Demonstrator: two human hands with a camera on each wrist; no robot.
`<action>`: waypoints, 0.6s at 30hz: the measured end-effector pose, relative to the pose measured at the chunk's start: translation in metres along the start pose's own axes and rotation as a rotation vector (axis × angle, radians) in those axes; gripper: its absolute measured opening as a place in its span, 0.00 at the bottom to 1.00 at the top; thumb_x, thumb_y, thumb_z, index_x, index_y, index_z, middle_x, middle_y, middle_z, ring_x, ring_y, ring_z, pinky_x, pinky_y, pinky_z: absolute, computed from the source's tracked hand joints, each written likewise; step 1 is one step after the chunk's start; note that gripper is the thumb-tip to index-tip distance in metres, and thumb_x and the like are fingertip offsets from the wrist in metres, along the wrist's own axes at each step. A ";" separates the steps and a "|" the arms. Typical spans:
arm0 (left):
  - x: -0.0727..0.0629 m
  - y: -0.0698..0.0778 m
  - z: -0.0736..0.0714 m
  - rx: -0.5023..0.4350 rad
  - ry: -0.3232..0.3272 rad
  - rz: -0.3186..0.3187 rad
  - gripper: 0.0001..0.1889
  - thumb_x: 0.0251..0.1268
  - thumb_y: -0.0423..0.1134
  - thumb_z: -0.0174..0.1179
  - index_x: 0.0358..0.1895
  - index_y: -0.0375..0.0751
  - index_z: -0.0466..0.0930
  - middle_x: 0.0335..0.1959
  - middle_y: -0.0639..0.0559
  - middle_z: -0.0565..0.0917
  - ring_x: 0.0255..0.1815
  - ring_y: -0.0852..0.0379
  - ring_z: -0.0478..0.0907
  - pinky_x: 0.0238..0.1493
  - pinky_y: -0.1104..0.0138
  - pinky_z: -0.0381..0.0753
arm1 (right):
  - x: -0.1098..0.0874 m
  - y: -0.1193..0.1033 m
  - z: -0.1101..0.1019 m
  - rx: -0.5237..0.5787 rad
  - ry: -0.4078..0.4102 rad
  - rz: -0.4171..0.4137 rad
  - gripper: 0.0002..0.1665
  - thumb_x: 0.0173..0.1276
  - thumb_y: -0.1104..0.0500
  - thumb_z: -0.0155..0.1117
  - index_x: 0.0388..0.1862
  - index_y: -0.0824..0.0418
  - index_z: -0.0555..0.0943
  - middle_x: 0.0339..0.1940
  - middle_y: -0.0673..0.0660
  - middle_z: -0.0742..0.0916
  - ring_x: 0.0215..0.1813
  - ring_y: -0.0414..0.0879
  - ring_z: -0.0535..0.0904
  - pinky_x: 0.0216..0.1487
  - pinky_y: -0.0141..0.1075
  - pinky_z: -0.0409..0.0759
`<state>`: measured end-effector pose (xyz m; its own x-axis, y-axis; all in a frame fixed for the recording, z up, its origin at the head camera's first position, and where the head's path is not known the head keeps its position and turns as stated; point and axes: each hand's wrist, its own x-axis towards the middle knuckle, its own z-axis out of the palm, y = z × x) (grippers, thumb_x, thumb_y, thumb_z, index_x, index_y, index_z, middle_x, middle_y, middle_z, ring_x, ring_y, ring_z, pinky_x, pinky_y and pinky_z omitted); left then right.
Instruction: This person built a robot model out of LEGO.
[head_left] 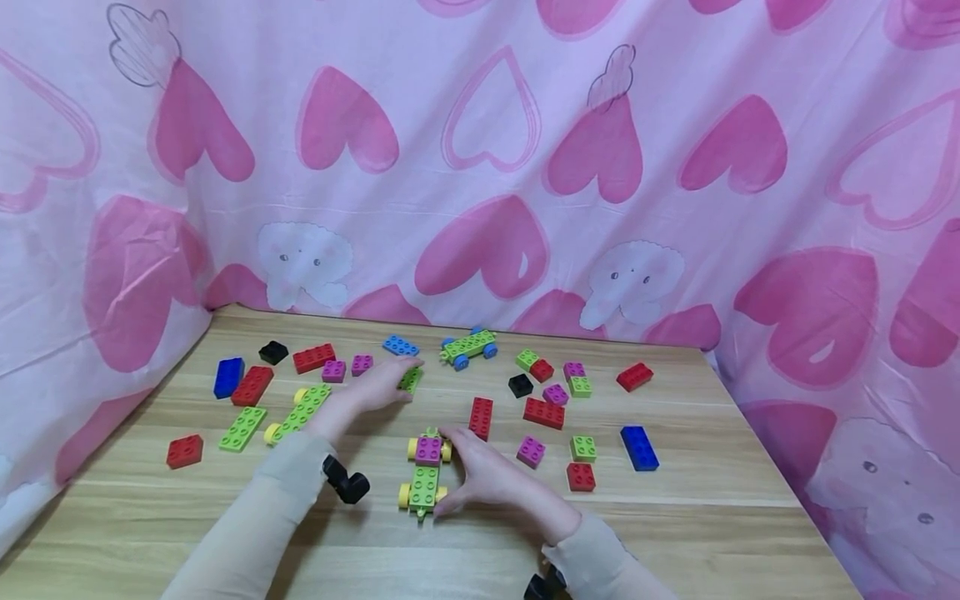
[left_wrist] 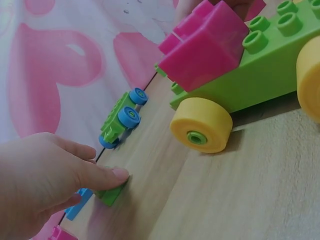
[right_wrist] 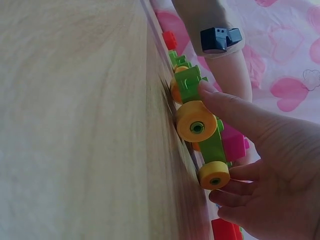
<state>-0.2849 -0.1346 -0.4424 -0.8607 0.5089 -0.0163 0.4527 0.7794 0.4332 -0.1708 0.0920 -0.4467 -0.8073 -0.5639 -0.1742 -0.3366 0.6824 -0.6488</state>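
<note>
My left hand [head_left: 378, 383] reaches to the back of the table. Its thumb and fingers pinch a small green brick [head_left: 410, 380], partly covered by the thumb in the left wrist view. Nearer the front, my right hand [head_left: 483, 473] holds a green toy car base [head_left: 424, 486] with yellow wheels [right_wrist: 196, 122] lengthwise, thumb at the near end and fingers by the far wheel. On the far end of this base sits a magenta brick [head_left: 428, 450], its studs facing up. The base stands on its wheels on the table.
A green car base with blue wheels [head_left: 468, 347] stands at the back, beside a blue brick [head_left: 401, 345]. Another yellow-wheeled base [head_left: 300, 414] lies left, near a long green brick [head_left: 242, 428]. Red bricks [head_left: 543, 413], black bricks [head_left: 521, 384] and several others are scattered around.
</note>
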 end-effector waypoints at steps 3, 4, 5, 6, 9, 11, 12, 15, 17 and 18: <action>0.001 -0.001 0.001 0.011 0.001 0.004 0.33 0.61 0.33 0.66 0.69 0.30 0.65 0.69 0.34 0.69 0.71 0.37 0.65 0.72 0.48 0.64 | 0.001 0.000 0.000 -0.004 0.000 0.007 0.66 0.44 0.42 0.82 0.77 0.60 0.57 0.76 0.58 0.65 0.76 0.53 0.63 0.74 0.48 0.64; 0.001 -0.002 0.001 0.014 0.003 0.009 0.33 0.61 0.33 0.66 0.69 0.30 0.65 0.69 0.34 0.69 0.71 0.37 0.65 0.72 0.47 0.64 | 0.001 0.000 0.000 -0.003 0.000 0.012 0.67 0.44 0.41 0.81 0.77 0.59 0.56 0.77 0.58 0.65 0.76 0.52 0.62 0.74 0.48 0.63; 0.001 -0.002 0.001 0.016 0.005 0.012 0.33 0.60 0.34 0.67 0.69 0.30 0.66 0.69 0.34 0.70 0.71 0.37 0.66 0.72 0.47 0.64 | 0.001 0.000 0.000 -0.004 0.000 0.015 0.66 0.44 0.41 0.81 0.77 0.59 0.56 0.77 0.57 0.65 0.76 0.52 0.62 0.74 0.48 0.64; 0.001 -0.002 0.001 0.016 0.008 0.013 0.34 0.60 0.34 0.67 0.69 0.30 0.66 0.69 0.33 0.70 0.70 0.37 0.66 0.71 0.47 0.64 | 0.001 -0.001 0.001 -0.006 0.001 0.017 0.66 0.44 0.41 0.81 0.77 0.59 0.57 0.77 0.57 0.65 0.76 0.52 0.62 0.74 0.48 0.64; 0.001 -0.003 0.002 0.016 0.015 0.013 0.34 0.59 0.35 0.68 0.69 0.29 0.66 0.69 0.33 0.70 0.70 0.36 0.66 0.71 0.46 0.63 | 0.002 -0.001 0.001 -0.008 0.003 0.023 0.66 0.44 0.41 0.81 0.77 0.59 0.57 0.76 0.57 0.66 0.76 0.52 0.63 0.74 0.48 0.64; 0.001 -0.004 0.003 0.010 0.018 0.003 0.35 0.59 0.37 0.68 0.69 0.30 0.65 0.69 0.33 0.69 0.71 0.36 0.66 0.72 0.47 0.63 | 0.002 -0.002 0.001 -0.009 0.001 0.025 0.65 0.45 0.41 0.81 0.77 0.59 0.57 0.76 0.57 0.66 0.76 0.52 0.63 0.74 0.48 0.64; 0.002 -0.004 0.003 0.010 0.020 0.000 0.36 0.59 0.37 0.68 0.69 0.30 0.65 0.69 0.33 0.69 0.71 0.36 0.66 0.72 0.47 0.63 | 0.002 -0.002 0.002 -0.009 0.001 0.026 0.65 0.45 0.41 0.81 0.77 0.59 0.57 0.76 0.57 0.66 0.76 0.52 0.63 0.74 0.48 0.64; 0.003 -0.005 0.004 0.002 0.022 -0.014 0.37 0.58 0.39 0.69 0.69 0.30 0.65 0.69 0.33 0.69 0.71 0.36 0.65 0.72 0.47 0.63 | 0.002 -0.002 0.002 -0.009 -0.001 0.025 0.65 0.45 0.41 0.81 0.77 0.59 0.57 0.76 0.57 0.66 0.76 0.52 0.63 0.74 0.48 0.64; 0.003 -0.006 0.004 -0.002 0.023 -0.019 0.38 0.58 0.41 0.70 0.69 0.30 0.65 0.69 0.32 0.68 0.71 0.36 0.64 0.72 0.46 0.63 | 0.002 -0.003 0.002 -0.011 -0.002 0.025 0.65 0.45 0.41 0.81 0.77 0.60 0.57 0.76 0.58 0.66 0.76 0.52 0.63 0.74 0.48 0.63; 0.003 -0.006 0.004 -0.010 0.023 -0.024 0.39 0.57 0.41 0.71 0.69 0.30 0.65 0.70 0.32 0.68 0.71 0.36 0.64 0.72 0.46 0.62 | 0.002 -0.003 0.002 -0.011 -0.002 0.024 0.66 0.44 0.41 0.81 0.77 0.60 0.57 0.76 0.58 0.66 0.76 0.52 0.63 0.74 0.48 0.63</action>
<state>-0.2887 -0.1360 -0.4489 -0.8765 0.4814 -0.0060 0.4295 0.7876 0.4418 -0.1707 0.0881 -0.4462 -0.8142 -0.5482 -0.1911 -0.3226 0.7009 -0.6361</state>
